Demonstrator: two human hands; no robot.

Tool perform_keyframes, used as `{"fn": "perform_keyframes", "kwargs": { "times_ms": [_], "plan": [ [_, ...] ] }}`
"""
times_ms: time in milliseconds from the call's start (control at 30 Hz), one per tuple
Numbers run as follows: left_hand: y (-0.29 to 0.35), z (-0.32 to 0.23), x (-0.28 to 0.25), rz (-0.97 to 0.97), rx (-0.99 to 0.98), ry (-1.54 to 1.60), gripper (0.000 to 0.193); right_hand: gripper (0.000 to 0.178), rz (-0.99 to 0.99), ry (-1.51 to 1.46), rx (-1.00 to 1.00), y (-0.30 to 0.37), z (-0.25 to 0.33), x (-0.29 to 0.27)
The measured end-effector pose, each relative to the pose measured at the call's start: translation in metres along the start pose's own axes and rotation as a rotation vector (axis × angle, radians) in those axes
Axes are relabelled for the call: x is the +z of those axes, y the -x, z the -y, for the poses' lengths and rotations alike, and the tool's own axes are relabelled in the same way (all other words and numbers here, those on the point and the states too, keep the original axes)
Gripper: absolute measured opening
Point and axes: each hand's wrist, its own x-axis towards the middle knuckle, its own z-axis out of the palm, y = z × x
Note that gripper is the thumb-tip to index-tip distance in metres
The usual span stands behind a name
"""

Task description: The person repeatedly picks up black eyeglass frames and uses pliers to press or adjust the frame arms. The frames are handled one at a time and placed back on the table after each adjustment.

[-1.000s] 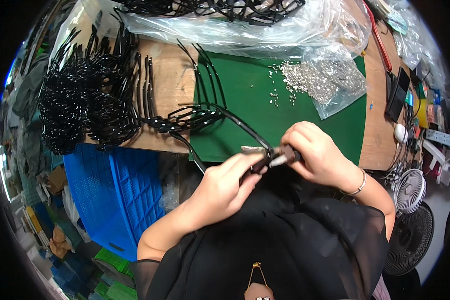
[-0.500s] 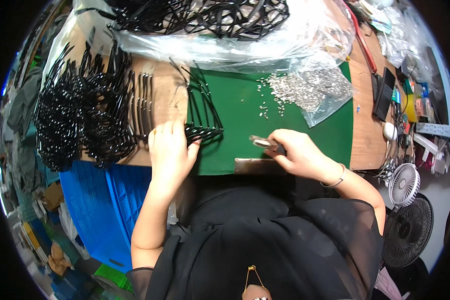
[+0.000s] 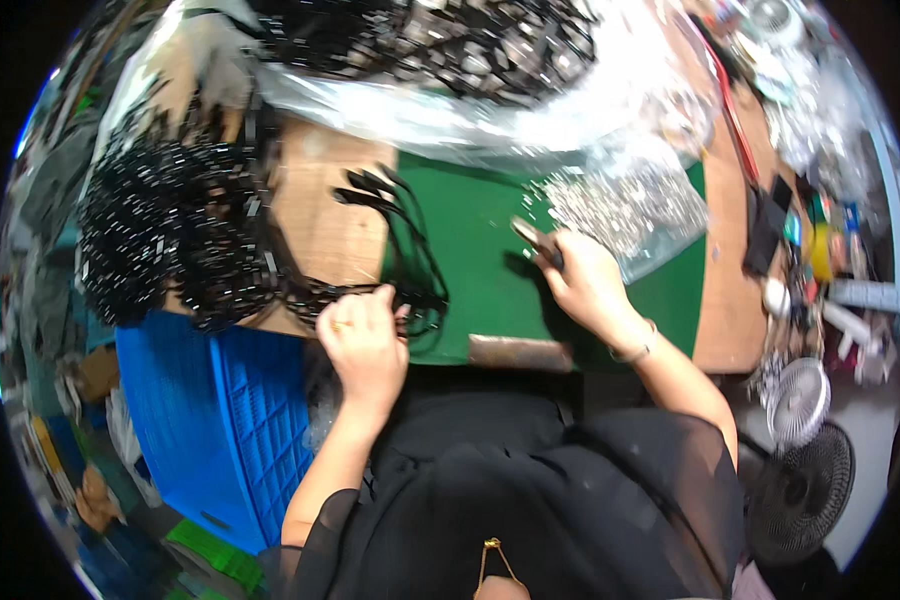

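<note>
My right hand (image 3: 590,280) is closed around a pair of pliers (image 3: 536,240), whose jaws point up and left over the green mat (image 3: 480,235). Near the front edge, at the mat's left side, my left hand (image 3: 365,335) has its fingers bent onto a few thin glossy black bands (image 3: 415,235); its fingertips are blurred. The bands stretch away from that hand across the mat. Just beyond the pliers, many small silvery pieces (image 3: 620,205) lie in and around a clear plastic bag (image 3: 660,255).
Heaps of black bands (image 3: 170,220) cover the table's left side, with more on clear plastic sheeting (image 3: 390,115) at the back. A blue crate (image 3: 185,430) stands below left. A brownish block (image 3: 520,352) lies at the front edge. Fans (image 3: 798,400) stand at right.
My right hand with the pliers has moved up, toward the silvery pieces. My left hand has shifted slightly right and nearer to me. The whole view has tilted and blurred.
</note>
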Motion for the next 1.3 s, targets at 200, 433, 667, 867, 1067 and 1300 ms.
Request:
{"fn": "perform_keyframes", "kwargs": {
  "times_ms": [200, 433, 667, 867, 1067, 1300],
  "plan": [
    [0.000, 0.016, -0.032, 0.011, 0.084, 0.245, 0.029, 0.015, 0.000, -0.097, -0.018, 0.009, -0.005, 0.003],
    [-0.021, 0.018, -0.059, -0.193, 0.159, 0.601, 0.046, 0.011, -0.013, -0.304, 0.157, 0.017, 0.012, -0.007],
    [-0.144, 0.125, -0.047, -0.701, 0.214, 0.313, 0.030, 0.015, -0.003, -0.447, 0.267, 0.016, -0.013, -0.007],
    [-0.188, 0.196, -0.041, 0.160, -0.224, 0.089, 0.040, 0.014, 0.021, -0.455, 0.262, 0.023, -0.009, -0.020],
    [-0.166, 0.176, -0.057, 0.032, -0.262, -0.085, 0.038, 0.015, 0.019, -0.450, 0.262, 0.023, 0.004, -0.020],
    [-0.023, 0.096, -0.017, 0.063, -0.344, -0.398, 0.061, 0.015, 0.104, -0.674, 0.291, 0.035, 0.018, -0.043]
  ]
}}
